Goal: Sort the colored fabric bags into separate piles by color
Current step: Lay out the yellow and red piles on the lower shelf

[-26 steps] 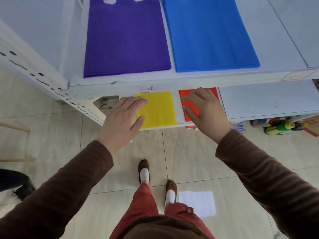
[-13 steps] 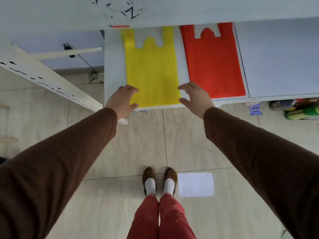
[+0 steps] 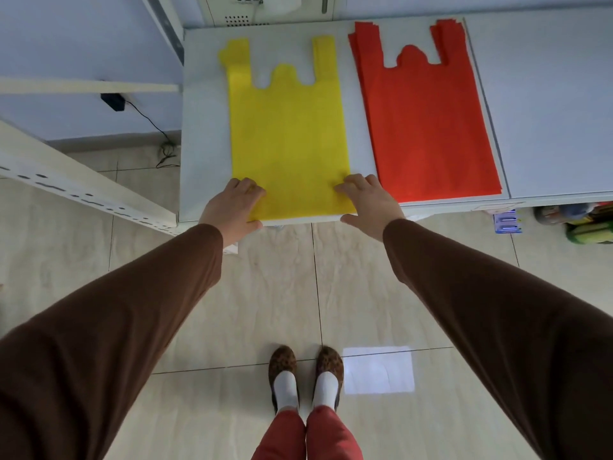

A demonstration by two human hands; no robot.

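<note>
A yellow fabric bag (image 3: 288,134) lies flat on the lower white shelf (image 3: 202,127), handles pointing away from me. Right of it lies a stack of red bags (image 3: 428,127), slightly fanned at the edges. My left hand (image 3: 232,207) grips the yellow bag's near left corner, curled fingers on top and thumb at the shelf's front edge. My right hand (image 3: 368,204) grips the near right corner the same way. The purple and blue bags on the upper shelf are out of view.
A perforated white shelf rail (image 3: 83,194) juts out at the left. A cable and plug (image 3: 114,102) hang by the wall. Toys (image 3: 580,224) sit under the shelf at the right. A white paper (image 3: 378,370) lies on the tiled floor beside my feet.
The view dropped from the upper shelf to the lower one. Both hands moved down onto the yellow bag's near corners and took hold of them.
</note>
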